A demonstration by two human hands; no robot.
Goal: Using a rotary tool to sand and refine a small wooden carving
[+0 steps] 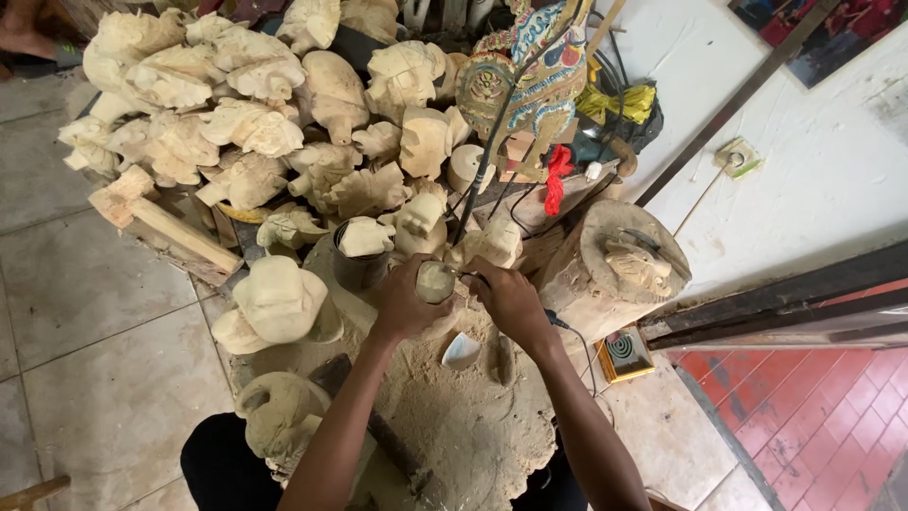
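Note:
My left hand [405,301] grips a small pale wooden carving [435,281] over a sawdust-covered work block [454,416]. My right hand [511,301] is closed on a thin tool [461,275] whose tip touches the carving from the right. A black flexible cable [482,170] rises from the hands toward the top of the view. Below the hands a small white bowl-shaped piece [461,351] lies in the dust.
Several unfinished pale wood carvings [255,123] are piled behind the block. A hat-shaped carving [277,301] lies at left, a stump [619,270] with a carved face at right, a painted puppet figure [525,66] above. Grey tiles [85,312] at left, red tiles [813,416] at right.

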